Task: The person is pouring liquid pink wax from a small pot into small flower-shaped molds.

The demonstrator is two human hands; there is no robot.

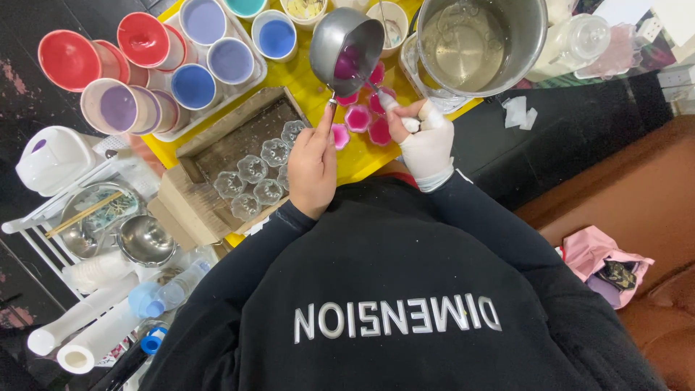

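The left hand (313,165) grips the handle of a small steel ladle (346,49) of purple liquid, tipped over pink-filled flower moulds (358,118). The gloved right hand (427,141) pinches a thin stirrer (381,95). Best pour slowly, lip low, on the yellow counter (304,93).

Single head view, steeply downward, close above yellow table (362,163).
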